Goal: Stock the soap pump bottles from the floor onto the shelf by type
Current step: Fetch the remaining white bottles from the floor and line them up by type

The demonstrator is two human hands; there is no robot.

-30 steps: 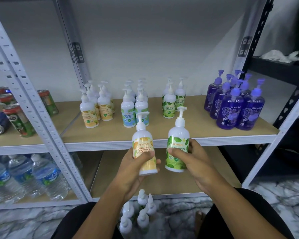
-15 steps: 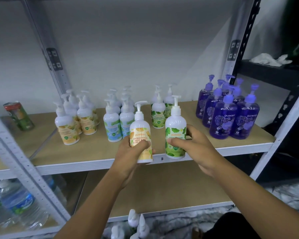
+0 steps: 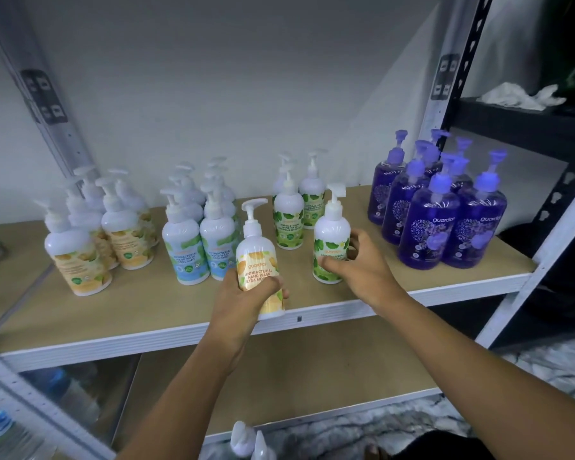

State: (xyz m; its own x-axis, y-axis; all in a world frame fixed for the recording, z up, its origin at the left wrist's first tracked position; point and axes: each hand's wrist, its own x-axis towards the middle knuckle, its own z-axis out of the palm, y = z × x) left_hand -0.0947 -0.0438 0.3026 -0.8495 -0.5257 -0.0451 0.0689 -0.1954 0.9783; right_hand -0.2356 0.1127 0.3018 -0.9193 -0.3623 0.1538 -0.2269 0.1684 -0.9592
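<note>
My left hand grips a white pump bottle with a yellow label, held upright in front of the shelf's front edge. My right hand holds a white bottle with a green label, which stands on the wooden shelf just in front of the other green-label bottles. On the shelf stand groups by type: yellow-label bottles at the left, blue-label bottles beside them, purple bottles at the right. White pump tops of bottles on the floor show at the bottom.
Grey perforated uprights frame the shelf. A black rack with a crumpled white cloth stands at the right. Water bottles sit on the lower left shelf. A lower wooden shelf lies under my arms.
Both hands rose and moved forward with their bottles. The green-label bottle went from the air in front of the shelf onto the shelf board near its group. The view swung left and closer.
</note>
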